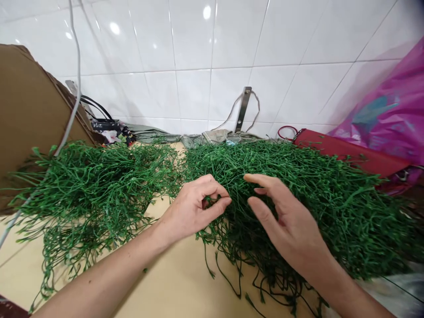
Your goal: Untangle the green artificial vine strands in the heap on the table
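Thin green plant-like stems with small forked tips lie in two heaps. The larger heap [318, 190] spreads across the middle and right; the smaller heap [99, 185] lies to the left. My left hand [198, 205] is closed in a pinch between the heaps, thumb against forefinger, at the near edge of the larger one. Whatever is between those fingertips, if anything, is too small to make out. Over the larger heap, my right hand [285, 216] is open, its thumb and fingers apart and pointing toward the left hand, with nothing visible between them.
A cardboard box [36, 110] stands at the left, with a white cable [75, 88] hanging before it. Along the tiled wall are a floral bag [111, 132], a metal bracket [244, 110] and a red bag [351, 152]. A pink plastic bag [387, 106] bulges at the right.
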`<action>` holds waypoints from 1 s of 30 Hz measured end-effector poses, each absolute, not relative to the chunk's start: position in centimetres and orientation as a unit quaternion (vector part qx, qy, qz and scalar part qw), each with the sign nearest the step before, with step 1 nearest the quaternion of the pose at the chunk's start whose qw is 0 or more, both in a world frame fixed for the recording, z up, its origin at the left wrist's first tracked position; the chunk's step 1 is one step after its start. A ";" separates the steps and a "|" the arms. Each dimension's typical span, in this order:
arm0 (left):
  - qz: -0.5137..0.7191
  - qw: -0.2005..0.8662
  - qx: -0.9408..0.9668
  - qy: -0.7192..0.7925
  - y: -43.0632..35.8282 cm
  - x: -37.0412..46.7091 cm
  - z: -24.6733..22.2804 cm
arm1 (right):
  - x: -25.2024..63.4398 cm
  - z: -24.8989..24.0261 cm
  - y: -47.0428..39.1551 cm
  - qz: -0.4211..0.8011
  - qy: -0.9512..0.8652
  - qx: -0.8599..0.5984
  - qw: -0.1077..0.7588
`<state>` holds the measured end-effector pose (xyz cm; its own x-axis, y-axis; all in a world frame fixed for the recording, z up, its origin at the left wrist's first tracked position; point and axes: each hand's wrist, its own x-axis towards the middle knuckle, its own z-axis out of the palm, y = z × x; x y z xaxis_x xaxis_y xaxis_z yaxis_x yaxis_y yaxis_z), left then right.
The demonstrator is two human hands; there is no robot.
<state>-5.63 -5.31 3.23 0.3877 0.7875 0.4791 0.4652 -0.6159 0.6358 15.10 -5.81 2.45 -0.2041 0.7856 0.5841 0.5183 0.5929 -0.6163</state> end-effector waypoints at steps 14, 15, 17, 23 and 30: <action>0.388 0.284 0.726 0.491 -5.1 -5.2 2.5 | 15.2 2.4 -5.2 0.284 -0.687 -0.473 0.473; 0.389 0.289 0.722 0.493 -5.1 -5.1 2.4 | 15.2 2.4 -5.2 0.295 -0.686 -0.465 0.476; 0.395 0.286 0.721 0.492 -5.1 -5.0 2.2 | 15.2 2.4 -5.3 0.311 -0.683 -0.455 0.479; 0.431 0.234 0.734 0.469 -5.1 -5.1 2.1 | 15.0 2.1 -5.4 0.332 -0.674 -0.451 0.483; 0.418 0.119 0.792 0.429 -5.6 -4.8 2.1 | 14.8 2.5 -5.4 0.287 -0.707 -0.426 0.487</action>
<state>-4.80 -5.63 2.14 0.2818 0.7789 0.5603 0.5795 -0.6036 0.5477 14.77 -5.42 2.46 -0.1631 0.8812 0.4436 0.3235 0.4726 -0.8198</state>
